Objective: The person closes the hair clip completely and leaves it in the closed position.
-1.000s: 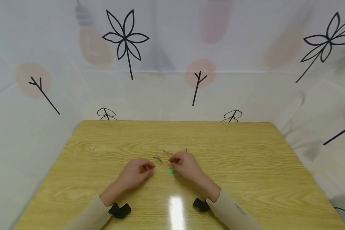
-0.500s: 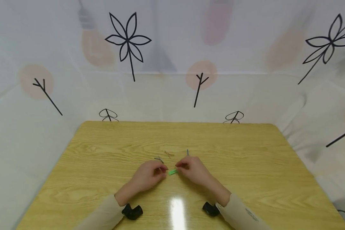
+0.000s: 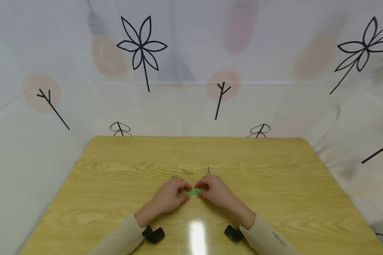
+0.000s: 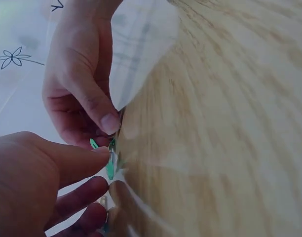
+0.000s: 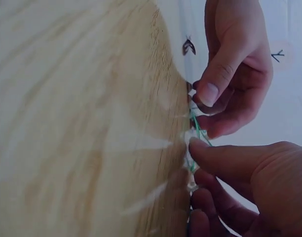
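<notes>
A small green V-shaped clip (image 3: 193,192), which looks like a snap hair clip, lies low over the tabletop between both hands. My left hand (image 3: 170,194) is at its left end, thumb and fingers bent and set apart around it. From the other side my right hand (image 3: 217,191) reaches its right end, with a gap showing between thumb and forefinger. In the left wrist view the left thumb partly covers the green clip (image 4: 110,168). The right thumb overlaps the clip (image 5: 196,123) in the right wrist view. A firm pinch by either hand does not show.
Just behind the hands lie a brown clip (image 3: 187,172), a blue clip (image 3: 209,170) and a dark clip (image 3: 174,176) partly hidden by the left hand. The wooden table (image 3: 274,170) meets a patterned cloth (image 3: 178,106) at its back. Black wrist cameras hang under both sleeves.
The left hand has moved right to the green clip. The right hand has come down and slightly right, uncovering the brown clip and then settling at the green one.
</notes>
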`<action>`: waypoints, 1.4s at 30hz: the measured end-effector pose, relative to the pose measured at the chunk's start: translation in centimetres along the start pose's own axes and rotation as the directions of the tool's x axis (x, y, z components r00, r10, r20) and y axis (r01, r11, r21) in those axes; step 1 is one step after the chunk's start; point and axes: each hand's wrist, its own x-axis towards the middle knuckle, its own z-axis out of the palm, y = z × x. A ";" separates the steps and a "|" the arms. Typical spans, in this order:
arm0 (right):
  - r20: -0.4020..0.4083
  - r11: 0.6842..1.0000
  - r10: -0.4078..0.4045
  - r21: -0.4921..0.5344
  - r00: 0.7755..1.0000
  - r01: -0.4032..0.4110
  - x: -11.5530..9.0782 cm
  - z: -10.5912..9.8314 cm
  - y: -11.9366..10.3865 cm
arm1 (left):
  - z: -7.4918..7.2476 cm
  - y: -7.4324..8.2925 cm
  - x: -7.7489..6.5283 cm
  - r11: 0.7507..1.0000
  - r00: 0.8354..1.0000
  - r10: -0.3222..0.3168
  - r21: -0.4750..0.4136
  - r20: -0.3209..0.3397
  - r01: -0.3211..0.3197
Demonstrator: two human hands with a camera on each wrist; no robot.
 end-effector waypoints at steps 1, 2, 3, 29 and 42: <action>0.002 1.000 0.011 -0.006 1.000 -0.011 0.1 0.0 0.0 | -0.1 0.0 0.1 1.000 1.000 -0.003 0.001 0.006 0.003; 0.003 1.000 0.020 -0.010 1.000 -0.020 0.2 0.0 -0.1 | -0.1 0.0 0.2 1.000 1.000 -0.006 -0.001 0.012 0.006; 0.006 0.999 0.030 -0.013 1.000 -0.030 0.3 0.0 -0.1 | -0.2 0.0 0.2 1.000 1.000 -0.009 -0.006 0.020 0.009; 0.023 0.991 0.096 -0.091 0.995 -0.093 0.3 0.2 -1.1 | 0.3 0.0 0.7 0.996 0.998 -0.054 -0.063 0.036 0.056; 0.031 0.990 0.115 -0.089 0.993 -0.112 0.3 0.3 -1.1 | 0.3 0.2 0.7 0.997 0.997 -0.072 -0.021 0.029 0.072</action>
